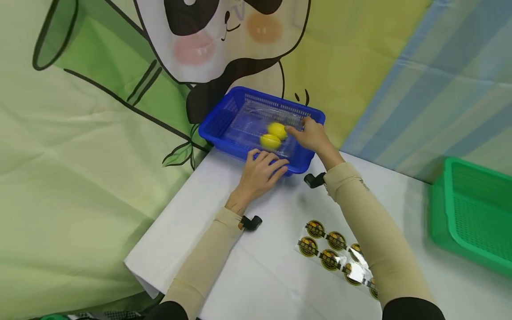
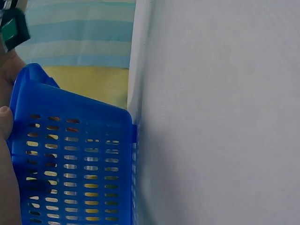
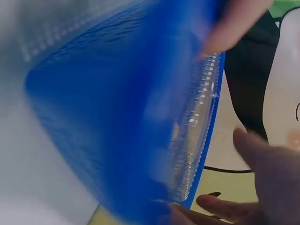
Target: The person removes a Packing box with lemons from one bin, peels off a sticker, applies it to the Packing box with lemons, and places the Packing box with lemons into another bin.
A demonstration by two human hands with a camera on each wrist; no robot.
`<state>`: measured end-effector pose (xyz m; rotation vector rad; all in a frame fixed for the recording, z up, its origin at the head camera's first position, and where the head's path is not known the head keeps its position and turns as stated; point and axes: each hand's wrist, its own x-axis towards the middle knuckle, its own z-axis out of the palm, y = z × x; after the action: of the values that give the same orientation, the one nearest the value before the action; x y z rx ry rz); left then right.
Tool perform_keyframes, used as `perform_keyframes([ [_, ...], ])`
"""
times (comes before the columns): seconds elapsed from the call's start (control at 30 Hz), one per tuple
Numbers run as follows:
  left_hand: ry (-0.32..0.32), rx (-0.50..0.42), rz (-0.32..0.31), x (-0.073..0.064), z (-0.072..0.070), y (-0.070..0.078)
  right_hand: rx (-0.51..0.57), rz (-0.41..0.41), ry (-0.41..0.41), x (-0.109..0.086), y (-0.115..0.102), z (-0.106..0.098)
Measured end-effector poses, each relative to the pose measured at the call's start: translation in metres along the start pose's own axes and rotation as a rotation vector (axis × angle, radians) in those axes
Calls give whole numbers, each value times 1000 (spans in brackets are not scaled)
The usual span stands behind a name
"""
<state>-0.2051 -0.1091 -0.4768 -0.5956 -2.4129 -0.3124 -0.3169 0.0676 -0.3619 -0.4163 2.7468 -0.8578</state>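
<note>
A blue plastic basket (image 1: 224, 144) stands on the white table in the head view. Inside it lies a clear plastic container (image 1: 248, 124). Two yellow lemons (image 1: 270, 142) show side by side within the container's outline, slightly blurred. My left hand (image 1: 258, 175) rests at the basket's near rim with loosely bent, spread fingers. Over the basket's right end, my right hand (image 1: 314, 137) has thumb and fingers apart, its thumb tip beside the farther lemon. The slotted basket wall (image 2: 70, 164) fills much of the left wrist view. In the right wrist view the basket (image 3: 117, 117) is blurred.
A sheet of round black-and-gold stickers (image 1: 330, 260) lies on the white table (image 1: 256, 271), partly under my right forearm. A green basket (image 1: 448, 213) stands at the right. Behind the blue basket hangs a printed panda cloth (image 1: 340, 53).
</note>
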Motion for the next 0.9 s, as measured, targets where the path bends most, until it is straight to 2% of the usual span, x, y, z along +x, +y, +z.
perform_keyframes([
  [0.13,-3,29,-15,1,-2,4,86,114,-118,5,-8,-1],
  [0.27,-32,44,-40,0,-3,6,286,224,-218,8,-13,3],
  [0.33,-37,49,-42,0,-4,6,377,256,-242,10,-14,6],
  [0.53,-36,59,-39,1,-5,5,495,291,-240,17,-14,13],
  [0.73,-75,52,-108,1,-16,1,614,358,-239,24,-12,18],
  [0.9,-109,30,-139,2,-23,-3,703,378,-177,28,-13,21],
])
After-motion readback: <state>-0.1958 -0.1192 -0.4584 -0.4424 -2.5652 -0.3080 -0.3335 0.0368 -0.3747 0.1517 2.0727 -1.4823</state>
